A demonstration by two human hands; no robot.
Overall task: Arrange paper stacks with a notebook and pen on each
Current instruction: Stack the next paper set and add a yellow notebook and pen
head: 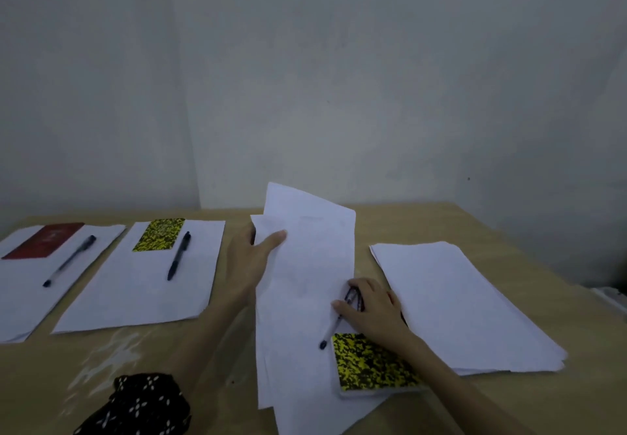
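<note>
Head view, largest first: a tan wooden table (475,224) fills the lower half, running to a grey wall (305,78) at 12 o'clock. Four lots of white paper lie across the table. At 3 o'clock sits the thick bare stack (468,305), with nothing on top. At centre, toward 6 o'clock, is a loose, fanned stack (302,299), its sheets askew and its far end lifted off the table. At 9 o'clock lies a flat stack (135,292), and at the far 9 o'clock edge another stack (20,295), partly cut off by the frame.

On the far-left stack rest a red notebook (44,240) and a pen (69,261). On its neighbour rest a yellow-and-black notebook (158,235) and a dark pen (178,256), lying just beside each other. A second yellow-and-black notebook (375,363) lies at 5 o'clock, on the near right corner of the fanned stack.

The left hand (252,258), wearing a dark patterned sleeve (142,404), grips the fanned stack's left edge, thumb over the top sheet. The right hand (369,309) lies curled on that stack, pinching a third pen (336,322) whose tip points toward 7 o'clock.
</note>
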